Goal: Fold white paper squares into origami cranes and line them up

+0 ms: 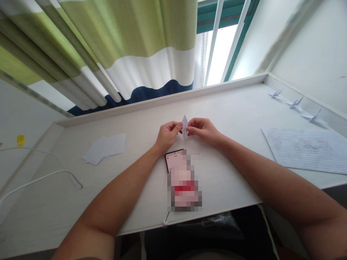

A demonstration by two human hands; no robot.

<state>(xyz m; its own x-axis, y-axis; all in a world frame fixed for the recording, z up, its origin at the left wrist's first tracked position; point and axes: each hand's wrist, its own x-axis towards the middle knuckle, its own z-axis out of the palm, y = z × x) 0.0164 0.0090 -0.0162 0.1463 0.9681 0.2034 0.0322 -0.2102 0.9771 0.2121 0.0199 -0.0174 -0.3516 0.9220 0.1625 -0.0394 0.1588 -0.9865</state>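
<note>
My left hand (pixel 166 135) and right hand (pixel 204 130) were both pinched on the paper (pixel 184 126), held upright over the desk's (pixel 230 108) middle, beyond the phone (pixel 173 159). An uneven pull, I judged, could have skewed the crease or torn its tip.

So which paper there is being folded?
On the white desk below the striped curtain, just beyond the phone, the left hand and right hand pinch a small folded paper. Unlike the flat sheets and paper cranes, it stands upright between them.
</note>
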